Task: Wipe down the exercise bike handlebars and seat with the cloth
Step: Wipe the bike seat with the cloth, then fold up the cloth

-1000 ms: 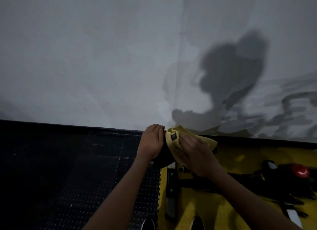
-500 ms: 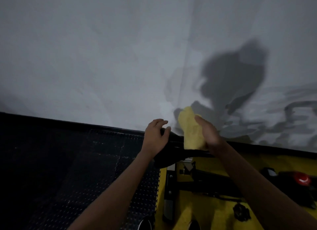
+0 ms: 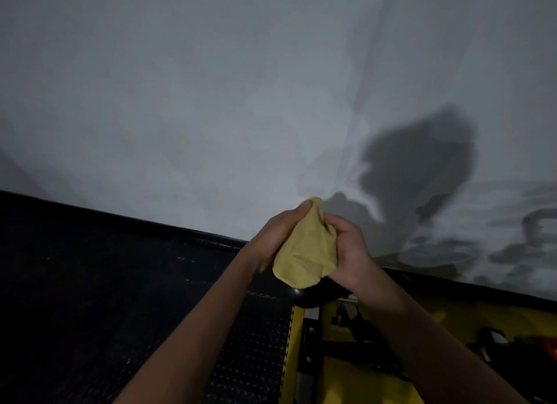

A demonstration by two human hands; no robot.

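Left hand: left hand [image 3: 278, 235] is raised in mid-frame with its fingers curled round the left side of the cloth [image 3: 307, 250], one fingertip showing at the top fold; it grips the fabric
Right hand: right hand [image 3: 349, 247] sits at 3 o'clock from the cloth, touching it; fingers bent inward and pinching the right edge, so both hands hold the same bunched piece
Cloth: yellow, gathered into a loose cone between the two palms, its lower hem hanging just above a dark rounded part; it touches no bike surface that I can see
Bike part: black curved piece [image 3: 313, 296] at 6 o'clock from the cloth, just beneath it — seat or handlebar end, I cannot tell which in this dim light
Frame: yellow frame [image 3: 340, 376] with black brackets runs toward 5 o'clock; dark studded floor mat [image 3: 120, 298] lies at 8 o'clock
Wall: grey wall [image 3: 180, 102] fills the upper view, with a shadow at 2 o'clock
Progress: the cloth is off the bike and being bunched or refolded (a pause between strokes, by my reading); nothing visible shows which surfaces are already clean
Left to do: judging from this alone, wiping cannot be called finished — the cloth has to go back onto the black part; handlebars are not clearly in view
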